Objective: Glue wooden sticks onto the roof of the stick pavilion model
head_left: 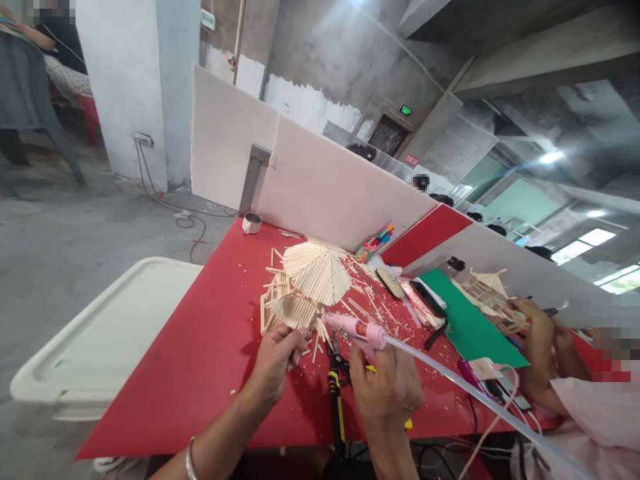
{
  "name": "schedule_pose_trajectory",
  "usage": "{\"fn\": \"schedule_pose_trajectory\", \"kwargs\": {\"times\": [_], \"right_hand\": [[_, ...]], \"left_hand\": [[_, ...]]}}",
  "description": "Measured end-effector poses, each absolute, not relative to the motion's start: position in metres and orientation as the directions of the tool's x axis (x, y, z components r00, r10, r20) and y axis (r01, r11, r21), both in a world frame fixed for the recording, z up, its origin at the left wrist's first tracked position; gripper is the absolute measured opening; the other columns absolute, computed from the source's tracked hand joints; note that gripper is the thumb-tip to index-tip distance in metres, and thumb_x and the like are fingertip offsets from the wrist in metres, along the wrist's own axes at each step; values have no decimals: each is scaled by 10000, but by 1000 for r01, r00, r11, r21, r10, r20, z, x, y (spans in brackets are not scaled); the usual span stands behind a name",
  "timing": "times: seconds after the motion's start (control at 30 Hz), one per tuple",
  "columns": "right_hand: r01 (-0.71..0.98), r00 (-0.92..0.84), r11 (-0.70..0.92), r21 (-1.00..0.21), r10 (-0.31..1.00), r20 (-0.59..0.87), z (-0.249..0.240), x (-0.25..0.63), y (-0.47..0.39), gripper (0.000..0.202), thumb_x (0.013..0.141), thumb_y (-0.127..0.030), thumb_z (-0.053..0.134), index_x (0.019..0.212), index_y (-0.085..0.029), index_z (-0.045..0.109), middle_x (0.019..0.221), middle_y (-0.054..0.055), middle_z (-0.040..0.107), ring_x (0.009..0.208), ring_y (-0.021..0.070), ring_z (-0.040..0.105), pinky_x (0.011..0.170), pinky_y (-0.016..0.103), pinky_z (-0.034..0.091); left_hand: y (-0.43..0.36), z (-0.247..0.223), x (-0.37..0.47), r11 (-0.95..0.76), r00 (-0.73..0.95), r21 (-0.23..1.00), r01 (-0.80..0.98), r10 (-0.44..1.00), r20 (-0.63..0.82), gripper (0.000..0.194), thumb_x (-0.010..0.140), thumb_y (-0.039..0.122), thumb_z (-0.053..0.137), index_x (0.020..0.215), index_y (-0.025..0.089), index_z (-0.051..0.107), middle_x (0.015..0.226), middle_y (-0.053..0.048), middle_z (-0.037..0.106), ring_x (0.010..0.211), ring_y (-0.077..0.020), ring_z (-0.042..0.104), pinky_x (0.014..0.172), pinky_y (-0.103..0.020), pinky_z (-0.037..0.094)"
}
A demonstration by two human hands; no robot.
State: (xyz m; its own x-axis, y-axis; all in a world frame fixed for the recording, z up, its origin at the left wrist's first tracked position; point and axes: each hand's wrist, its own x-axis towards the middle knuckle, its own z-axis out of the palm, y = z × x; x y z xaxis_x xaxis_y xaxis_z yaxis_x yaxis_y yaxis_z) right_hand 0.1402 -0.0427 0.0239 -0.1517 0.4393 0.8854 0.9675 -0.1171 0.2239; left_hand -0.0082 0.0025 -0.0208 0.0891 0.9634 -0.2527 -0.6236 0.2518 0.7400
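On the red table stands a model built of thin wooden sticks [317,270], with a round, fan-ribbed roof and a lower ribbed section. My left hand [275,357] is closed in a pinch at the near edge of that lower section; whatever lies between its fingertips is too small to make out. In my right hand [385,383] is a pink hot glue gun [353,328], its nozzle close to the model's lower edge. A long translucent glue stick [460,383] trails from its back. Pliers [336,393] with black and yellow handles lie between my hands.
Loose sticks [373,300] and crumbs surround the model. A metal-rimmed cup [251,223], marker pens [380,243], a phone [427,297] and a green board [465,317] are on the table. White partitions stand behind. At right, another person's hands [537,333] are at a second stick model.
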Motion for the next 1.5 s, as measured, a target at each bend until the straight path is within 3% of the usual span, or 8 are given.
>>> {"fn": "schedule_pose_trajectory", "kwargs": {"times": [0.3,0.6,1.17,1.5], "right_hand": [[974,-139,-101,204,445,884,24,141,-42,163,866,-310,575,942,-165,585,728,50,615,679,180,572,606,274,411],[982,-105,-90,163,457,883,23,141,-44,140,867,-302,570,914,-171,581,707,46,584,691,187,550,602,279,376],[994,-86,-13,106,488,869,24,141,-42,313,858,-238,568,1164,-174,560,775,42,615,697,184,521,638,294,378],[996,-66,-15,85,506,860,25,140,-41,313,846,-203,558,1155,-159,567,760,39,608,691,179,522,624,291,356]], "left_hand": [[3,-21,-7,260,63,727,-636,956,-287,282,553,327,774,525,144,561,443,26,548,364,-39,378,377,-176,199],[3,-23,-12,257,115,683,-684,962,-246,251,623,373,693,592,136,614,509,-1,602,383,-56,410,384,-188,241],[4,-16,-13,242,87,712,-659,965,-247,231,617,338,690,525,146,600,453,8,563,364,-47,386,367,-179,258],[4,-16,-12,237,67,693,-681,962,-263,217,595,321,713,538,157,584,487,3,592,398,-59,431,381,-176,293]]}}
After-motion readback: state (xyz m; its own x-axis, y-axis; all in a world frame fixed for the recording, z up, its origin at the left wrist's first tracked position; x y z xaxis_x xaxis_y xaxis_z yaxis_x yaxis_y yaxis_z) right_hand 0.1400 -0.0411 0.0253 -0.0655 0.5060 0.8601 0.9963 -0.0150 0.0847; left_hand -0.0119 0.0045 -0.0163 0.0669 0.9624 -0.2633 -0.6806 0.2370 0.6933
